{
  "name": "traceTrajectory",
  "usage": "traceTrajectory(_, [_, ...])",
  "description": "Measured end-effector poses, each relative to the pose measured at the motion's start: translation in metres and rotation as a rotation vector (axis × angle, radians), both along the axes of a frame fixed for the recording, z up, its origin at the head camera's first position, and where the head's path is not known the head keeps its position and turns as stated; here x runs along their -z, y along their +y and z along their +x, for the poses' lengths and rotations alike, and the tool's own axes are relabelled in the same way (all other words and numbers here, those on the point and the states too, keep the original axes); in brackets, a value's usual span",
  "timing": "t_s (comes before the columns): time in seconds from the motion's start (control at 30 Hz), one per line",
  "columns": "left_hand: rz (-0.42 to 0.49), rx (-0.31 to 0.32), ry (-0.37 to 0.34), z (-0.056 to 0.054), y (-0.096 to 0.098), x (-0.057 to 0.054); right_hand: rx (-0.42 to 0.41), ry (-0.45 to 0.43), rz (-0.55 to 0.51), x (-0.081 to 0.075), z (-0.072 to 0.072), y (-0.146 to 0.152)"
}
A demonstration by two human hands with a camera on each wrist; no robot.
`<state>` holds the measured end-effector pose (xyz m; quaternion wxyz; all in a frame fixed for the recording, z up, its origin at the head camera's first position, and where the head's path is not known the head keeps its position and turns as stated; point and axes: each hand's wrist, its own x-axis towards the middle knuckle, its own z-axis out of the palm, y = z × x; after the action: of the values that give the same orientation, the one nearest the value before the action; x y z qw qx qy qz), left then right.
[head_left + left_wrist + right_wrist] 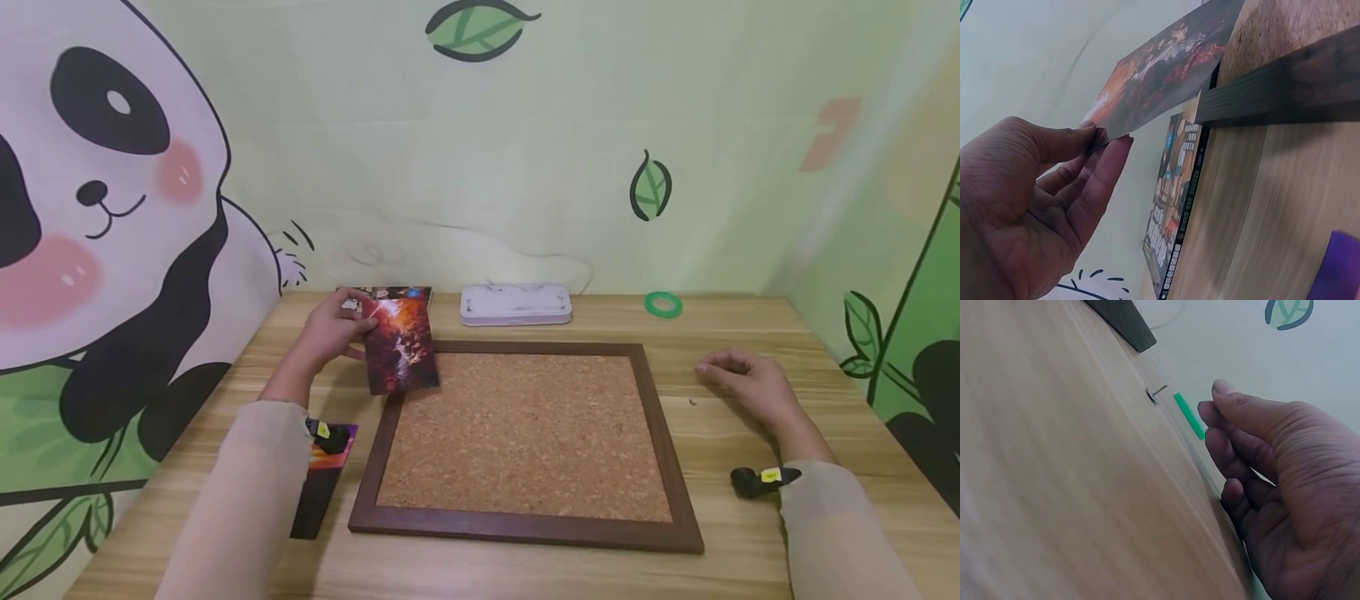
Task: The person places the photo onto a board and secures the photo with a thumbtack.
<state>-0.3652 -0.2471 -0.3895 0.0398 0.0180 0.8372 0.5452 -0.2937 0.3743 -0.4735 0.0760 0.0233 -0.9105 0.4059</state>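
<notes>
One left hand (326, 335) pinches a rectangular, perhaps glossy card (402, 350)

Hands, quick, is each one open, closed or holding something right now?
Left hand: holding the card, pinched.
Right hand: open, fingers loosely curled, holding nothing.

My right hand (1291, 469) at right, fingers (1219, 447) loosely curled. Thumbtack (1154, 395) on wood-grain tabletop (1072, 456), head down, pin sticking up. Green object (1189, 416), seen edge-on, appears between tack and my fingertips. Dark frame corner (1125, 322) up top. Pale wall (1229, 344) behind, leaf drawing (1289, 311) at top edge.
</notes>
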Motion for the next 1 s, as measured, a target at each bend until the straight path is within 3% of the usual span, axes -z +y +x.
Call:
traceTrajectory(0.27, [-0.022, 0.066, 0.015, 0.0, 0.011, 0.005, 0.032, -0.011, 0.022, -0.002, -0.001, -0.001])
traceTrajectory(0.63, [-0.07, 0.143, -0.027, 0.002, 0.033, 0.022, 0.001, -0.046, -0.067, -0.001, 0.0, 0.001])
traceTrajectory(1.0, [-0.12, 0.197, -0.028, 0.007, 0.047, 0.032, 0.017, -0.071, -0.027, 0.0, -0.001, 0.002])
